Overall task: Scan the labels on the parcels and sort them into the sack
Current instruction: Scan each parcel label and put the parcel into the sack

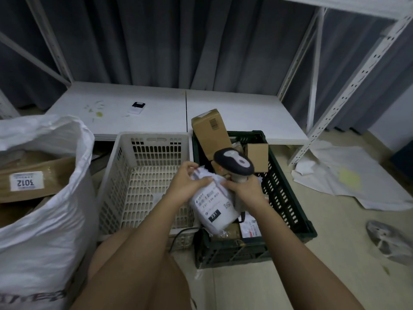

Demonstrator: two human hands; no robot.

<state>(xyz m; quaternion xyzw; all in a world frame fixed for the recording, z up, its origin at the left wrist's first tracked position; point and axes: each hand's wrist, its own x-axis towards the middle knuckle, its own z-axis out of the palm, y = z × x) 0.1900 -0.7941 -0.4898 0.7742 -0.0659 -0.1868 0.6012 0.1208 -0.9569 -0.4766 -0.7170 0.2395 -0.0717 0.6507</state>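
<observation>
The left hand (187,182) pinches the white parcel (212,204) at its top; the right hand (243,189) grips the scanner (234,164) beside it. Flatten the label before scanning. The sack (44,198) stands left of both hands.

Tiled floor (257,287) and low white platform (223,115) with what rests on them
Taking the white plastic crate (143,182) on the floor as landmark: the white sack (44,231) stands just left of it, the dark green crate (288,211) touches its right side, crumpled white sheets (348,180) lie well to its right, and the platform sits behind it, bearing a small black-and-white device (137,107) and yellowish scraps (98,114)
</observation>
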